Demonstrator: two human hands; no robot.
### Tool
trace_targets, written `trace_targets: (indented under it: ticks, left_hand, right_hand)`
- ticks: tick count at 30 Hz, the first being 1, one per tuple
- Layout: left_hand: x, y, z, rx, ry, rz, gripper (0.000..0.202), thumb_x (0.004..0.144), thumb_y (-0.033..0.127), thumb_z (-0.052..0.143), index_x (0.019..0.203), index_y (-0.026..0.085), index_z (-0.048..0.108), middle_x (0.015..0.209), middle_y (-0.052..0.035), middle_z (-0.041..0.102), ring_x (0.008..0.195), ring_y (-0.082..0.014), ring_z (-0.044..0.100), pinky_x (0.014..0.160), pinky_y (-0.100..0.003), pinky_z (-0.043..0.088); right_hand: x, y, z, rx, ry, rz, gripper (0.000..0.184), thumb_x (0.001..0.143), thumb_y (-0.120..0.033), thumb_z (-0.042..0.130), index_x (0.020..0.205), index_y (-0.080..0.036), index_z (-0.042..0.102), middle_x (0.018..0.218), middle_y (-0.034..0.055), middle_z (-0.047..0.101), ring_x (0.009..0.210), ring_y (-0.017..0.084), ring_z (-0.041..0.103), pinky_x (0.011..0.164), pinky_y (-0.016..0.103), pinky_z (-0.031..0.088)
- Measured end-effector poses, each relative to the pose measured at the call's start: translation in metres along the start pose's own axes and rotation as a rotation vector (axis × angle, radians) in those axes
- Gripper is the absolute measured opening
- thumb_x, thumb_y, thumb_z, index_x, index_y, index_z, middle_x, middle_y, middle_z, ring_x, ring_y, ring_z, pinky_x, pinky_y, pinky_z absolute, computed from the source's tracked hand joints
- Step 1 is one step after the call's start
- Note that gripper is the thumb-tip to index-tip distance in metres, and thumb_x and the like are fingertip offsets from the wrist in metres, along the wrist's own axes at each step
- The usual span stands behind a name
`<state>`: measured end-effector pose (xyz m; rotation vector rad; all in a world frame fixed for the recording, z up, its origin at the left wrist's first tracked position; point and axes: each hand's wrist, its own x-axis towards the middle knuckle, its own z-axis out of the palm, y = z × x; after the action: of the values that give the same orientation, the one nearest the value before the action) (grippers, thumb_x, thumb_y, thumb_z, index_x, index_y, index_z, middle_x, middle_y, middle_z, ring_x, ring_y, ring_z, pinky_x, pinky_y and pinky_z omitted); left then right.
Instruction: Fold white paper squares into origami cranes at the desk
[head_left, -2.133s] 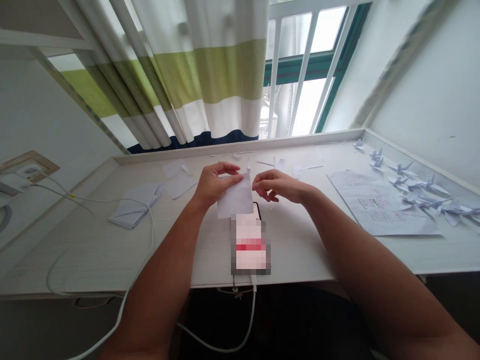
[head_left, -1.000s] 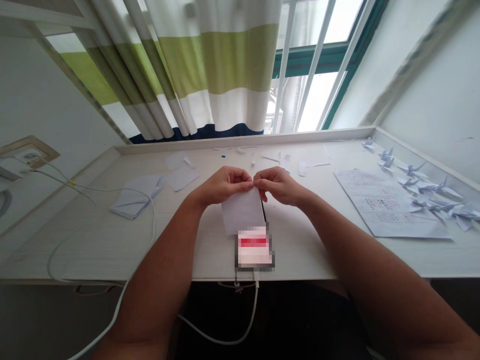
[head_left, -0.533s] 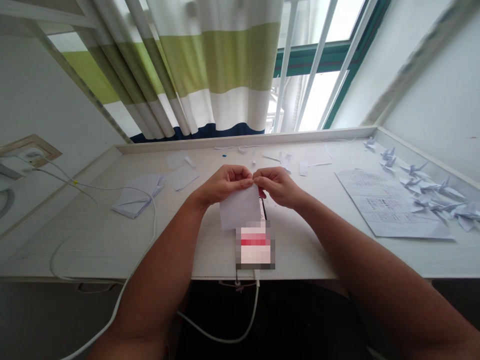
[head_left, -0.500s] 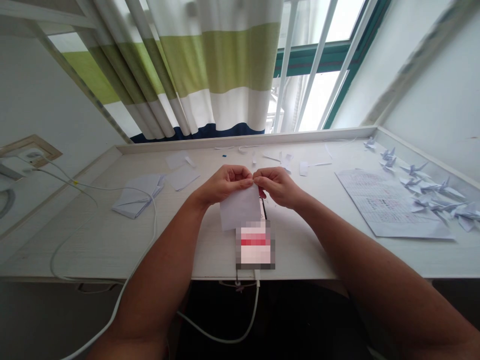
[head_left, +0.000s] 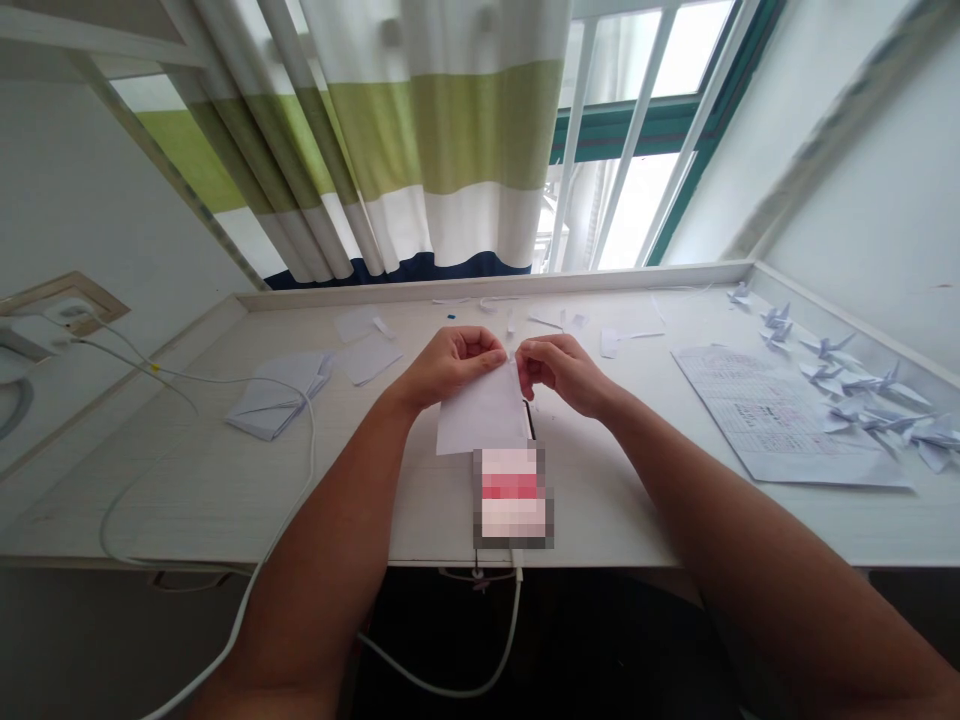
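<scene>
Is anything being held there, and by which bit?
The left hand holds paper by its top edge. The right hand is by its upper right corner; whether it grips can't be told.

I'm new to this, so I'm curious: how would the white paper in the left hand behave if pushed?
The white paper is probably light: the left hand pinches it near its top edge. It looks thin, so it would likely bend rather than resist a push. Being flat, it seems more apt to slide than roll.
</scene>
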<state>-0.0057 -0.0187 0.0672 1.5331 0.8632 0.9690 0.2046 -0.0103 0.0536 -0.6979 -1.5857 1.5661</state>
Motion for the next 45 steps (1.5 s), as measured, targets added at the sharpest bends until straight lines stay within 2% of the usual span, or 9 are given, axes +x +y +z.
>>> trace_targets:
  ticks: [3, 9, 16, 21, 28, 31, 35, 41, 45]
  left_hand:
    - [0.000, -0.001, -0.001, 0.028, 0.012, 0.000, 0.035, 0.078, 0.047, 0.086, 0.084, 0.015, 0.072, 0.081, -0.0059, 0.075, 0.070, -0.0171, 0.068, 0.063, -0.028, 0.053]
    - [-0.001, 0.001, -0.002, 0.003, 0.028, -0.014, 0.034, 0.078, 0.045, 0.087, 0.086, 0.015, 0.075, 0.082, -0.0068, 0.076, 0.070, -0.0179, 0.070, 0.062, -0.027, 0.054]
    - [-0.002, 0.004, -0.005, -0.014, -0.018, -0.081, 0.050, 0.073, 0.039, 0.092, 0.115, 0.017, 0.074, 0.092, -0.0098, 0.081, 0.075, -0.0227, 0.076, 0.060, -0.029, 0.058]
    - [-0.002, 0.004, -0.001, -0.063, -0.032, -0.048, 0.046, 0.070, 0.035, 0.093, 0.109, 0.018, 0.074, 0.084, -0.0055, 0.079, 0.073, -0.0213, 0.075, 0.060, -0.028, 0.057]
    - [-0.003, 0.003, 0.004, -0.186, -0.033, -0.029, 0.042, 0.069, 0.032, 0.094, 0.104, 0.020, 0.074, 0.095, -0.0058, 0.079, 0.083, -0.0222, 0.077, 0.069, -0.030, 0.060]
    - [-0.002, 0.003, 0.003, -0.212, 0.004, -0.042, 0.045, 0.067, 0.033, 0.096, 0.104, 0.020, 0.074, 0.100, -0.0065, 0.080, 0.083, -0.0215, 0.077, 0.070, -0.030, 0.060]
    - [-0.002, 0.005, -0.001, -0.177, 0.018, -0.106, 0.046, 0.068, 0.037, 0.095, 0.105, 0.019, 0.075, 0.096, -0.0080, 0.080, 0.079, -0.0217, 0.076, 0.068, -0.031, 0.060]
    - [-0.005, 0.009, -0.005, -0.043, -0.129, -0.184, 0.030, 0.072, 0.039, 0.092, 0.082, 0.015, 0.078, 0.082, -0.0068, 0.078, 0.069, -0.0171, 0.071, 0.057, -0.024, 0.053]
    - [-0.007, 0.012, -0.006, -0.078, -0.212, -0.246, 0.029, 0.074, 0.038, 0.092, 0.080, 0.014, 0.076, 0.077, -0.0043, 0.076, 0.062, -0.0137, 0.068, 0.052, -0.021, 0.050]
  right_hand:
    - [-0.001, -0.001, -0.002, -0.037, -0.036, 0.028, 0.029, 0.088, -0.035, 0.069, 0.067, -0.015, 0.068, 0.061, 0.0036, 0.065, 0.055, 0.013, 0.059, 0.057, 0.029, 0.049]
    - [-0.001, 0.000, -0.002, -0.143, -0.002, -0.050, 0.025, 0.085, -0.032, 0.072, 0.066, -0.015, 0.069, 0.061, 0.0020, 0.065, 0.059, 0.013, 0.058, 0.060, 0.028, 0.047]
    - [0.002, 0.002, -0.002, -0.139, 0.042, -0.107, 0.028, 0.087, -0.037, 0.072, 0.068, -0.017, 0.066, 0.062, 0.0002, 0.062, 0.060, 0.013, 0.054, 0.061, 0.028, 0.045]
    - [0.000, 0.002, 0.003, -0.135, 0.052, -0.119, 0.027, 0.085, -0.035, 0.071, 0.066, -0.018, 0.062, 0.062, -0.0009, 0.059, 0.061, 0.012, 0.051, 0.059, 0.027, 0.041]
    - [-0.001, -0.001, 0.015, 0.041, 0.079, -0.145, 0.029, 0.083, -0.033, 0.071, 0.062, -0.020, 0.054, 0.061, -0.0042, 0.047, 0.059, 0.010, 0.039, 0.055, 0.025, 0.032]
    - [-0.001, -0.003, 0.014, 0.058, 0.078, -0.163, 0.029, 0.084, -0.035, 0.071, 0.065, -0.020, 0.055, 0.063, -0.0032, 0.050, 0.061, 0.011, 0.042, 0.057, 0.026, 0.036]
    - [-0.001, -0.006, 0.007, -0.069, 0.099, -0.222, 0.026, 0.086, -0.032, 0.068, 0.065, -0.020, 0.058, 0.064, -0.0019, 0.054, 0.063, 0.012, 0.048, 0.060, 0.028, 0.042]
    - [-0.003, -0.006, 0.007, -0.195, -0.006, -0.157, 0.021, 0.084, -0.026, 0.065, 0.065, -0.018, 0.063, 0.063, -0.0013, 0.058, 0.062, 0.012, 0.051, 0.060, 0.027, 0.042]
    - [-0.005, -0.009, 0.012, -0.147, -0.075, -0.124, 0.024, 0.082, -0.023, 0.063, 0.059, -0.018, 0.057, 0.057, -0.0029, 0.054, 0.057, 0.010, 0.047, 0.055, 0.025, 0.038]
